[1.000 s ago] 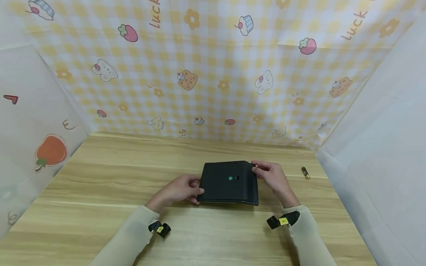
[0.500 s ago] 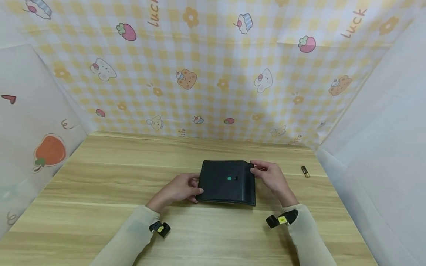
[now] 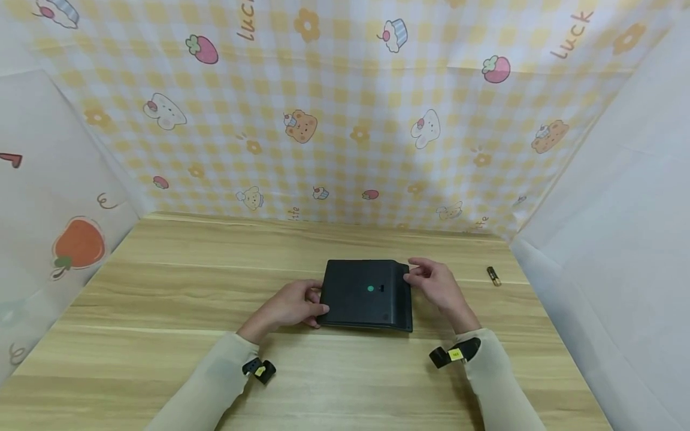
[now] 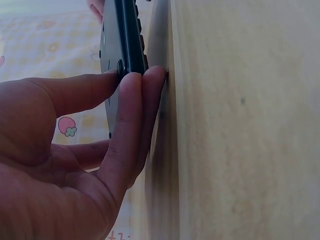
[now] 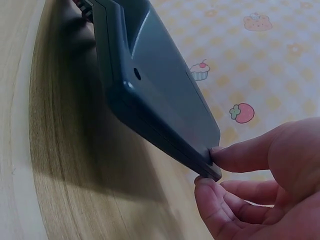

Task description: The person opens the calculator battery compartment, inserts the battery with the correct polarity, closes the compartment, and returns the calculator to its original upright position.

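A black calculator (image 3: 358, 293) is held back side up in the head view, with a green dot near the middle of its back and a raised strip along its right side. Rows of keys show along its underside in the left wrist view. My left hand (image 3: 291, 304) grips its left edge, thumb (image 4: 87, 92) on the back and fingers beneath. At the far right corner, my right hand (image 3: 439, 290) pinches it between thumb (image 5: 245, 155) and fingertips. The right wrist view shows a gap between its right end and the table.
A small black and gold battery (image 3: 493, 276) lies on the wooden table (image 3: 162, 275), to the right of my right hand. A yellow checked cloth (image 3: 345, 120) hangs behind the table. White sheets (image 3: 609, 239) flank both sides.
The calculator has shifted very slightly left, with both hands still on it. The head view has drifted a little, and the battery lies where it was.
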Motion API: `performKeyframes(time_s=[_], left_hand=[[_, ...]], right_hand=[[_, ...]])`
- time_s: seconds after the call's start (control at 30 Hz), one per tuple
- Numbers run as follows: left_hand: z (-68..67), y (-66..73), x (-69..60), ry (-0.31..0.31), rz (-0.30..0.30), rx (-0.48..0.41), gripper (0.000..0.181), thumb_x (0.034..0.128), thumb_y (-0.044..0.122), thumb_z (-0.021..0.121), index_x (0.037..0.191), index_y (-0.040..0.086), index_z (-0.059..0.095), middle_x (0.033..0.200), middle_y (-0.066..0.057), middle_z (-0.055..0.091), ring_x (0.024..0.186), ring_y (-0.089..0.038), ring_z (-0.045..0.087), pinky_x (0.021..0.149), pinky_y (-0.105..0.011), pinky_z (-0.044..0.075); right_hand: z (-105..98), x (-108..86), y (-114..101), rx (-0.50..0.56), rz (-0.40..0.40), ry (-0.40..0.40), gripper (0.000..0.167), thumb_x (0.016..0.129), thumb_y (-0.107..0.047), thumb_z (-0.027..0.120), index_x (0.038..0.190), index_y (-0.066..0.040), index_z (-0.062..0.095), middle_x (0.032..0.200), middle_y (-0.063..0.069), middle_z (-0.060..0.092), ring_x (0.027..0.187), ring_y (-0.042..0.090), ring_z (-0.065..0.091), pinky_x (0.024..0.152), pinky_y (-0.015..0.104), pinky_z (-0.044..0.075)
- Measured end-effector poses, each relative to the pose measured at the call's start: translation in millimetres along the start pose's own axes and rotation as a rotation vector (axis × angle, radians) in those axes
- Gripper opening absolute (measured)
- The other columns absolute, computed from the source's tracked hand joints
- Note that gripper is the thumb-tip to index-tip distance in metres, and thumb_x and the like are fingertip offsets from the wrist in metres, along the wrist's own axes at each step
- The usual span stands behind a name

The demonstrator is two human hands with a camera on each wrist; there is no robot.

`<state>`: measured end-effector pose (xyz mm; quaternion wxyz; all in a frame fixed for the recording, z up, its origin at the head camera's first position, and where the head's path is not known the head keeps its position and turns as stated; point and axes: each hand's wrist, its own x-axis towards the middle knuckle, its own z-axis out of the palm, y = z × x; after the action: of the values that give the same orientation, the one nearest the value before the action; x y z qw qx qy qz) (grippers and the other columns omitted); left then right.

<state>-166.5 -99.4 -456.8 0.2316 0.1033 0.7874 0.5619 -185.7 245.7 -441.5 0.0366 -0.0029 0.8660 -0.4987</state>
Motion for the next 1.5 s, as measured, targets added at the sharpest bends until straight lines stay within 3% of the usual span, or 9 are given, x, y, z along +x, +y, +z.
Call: performKeyframes(time_s=[0.37, 0.6, 1.27, 1.5], left_hand=[[2.1, 3.2, -2.9, 0.055, -0.013, 0.078, 0.066, 0.0996, 0.002, 0.079, 0.156, -0.013, 0.048, 0.108, -0.014, 0.069, 0.064, -0.020, 0.075, 0.063, -0.035, 0.064], [6.9, 5.0, -2.5, 0.099, 0.000, 0.199, 0.065, 0.0989, 0.004, 0.081, 0.154, -0.012, 0.051, 0.104, -0.009, 0.071, 0.062, -0.019, 0.075, 0.064, -0.034, 0.063], [7.6, 7.8, -1.2, 0.129, 0.015, 0.308, 0.066, 0.0985, 0.006, 0.082, 0.154, -0.012, 0.051, 0.099, -0.005, 0.070, 0.063, -0.016, 0.074, 0.066, -0.032, 0.062], [6.4, 9.0, -1.6, 0.152, 0.053, 0.418, 0.065, 0.0972, 0.013, 0.084, 0.150, -0.013, 0.056, 0.096, -0.002, 0.070, 0.065, -0.011, 0.066, 0.066, -0.030, 0.053]], right_hand=[[4.8, 4.0, 5.4, -0.067, 0.023, 0.019, 0.038, 0.101, -0.006, 0.077, 0.136, 0.008, 0.069, 0.115, 0.018, 0.073, 0.104, 0.029, 0.068, 0.083, 0.030, 0.054], [7.8, 5.5, 9.9, -0.114, 0.027, 0.022, 0.038, 0.102, -0.008, 0.075, 0.136, 0.006, 0.069, 0.113, 0.015, 0.072, 0.103, 0.029, 0.066, 0.084, 0.034, 0.053], [14.1, 7.8, 12.8, -0.132, 0.034, 0.014, 0.039, 0.105, -0.006, 0.070, 0.142, 0.006, 0.068, 0.119, 0.017, 0.072, 0.111, 0.033, 0.069, 0.089, 0.040, 0.056], [14.4, 9.0, 12.9, -0.105, 0.043, 0.006, 0.040, 0.105, -0.005, 0.069, 0.142, 0.008, 0.067, 0.119, 0.018, 0.071, 0.111, 0.032, 0.069, 0.091, 0.040, 0.056]])
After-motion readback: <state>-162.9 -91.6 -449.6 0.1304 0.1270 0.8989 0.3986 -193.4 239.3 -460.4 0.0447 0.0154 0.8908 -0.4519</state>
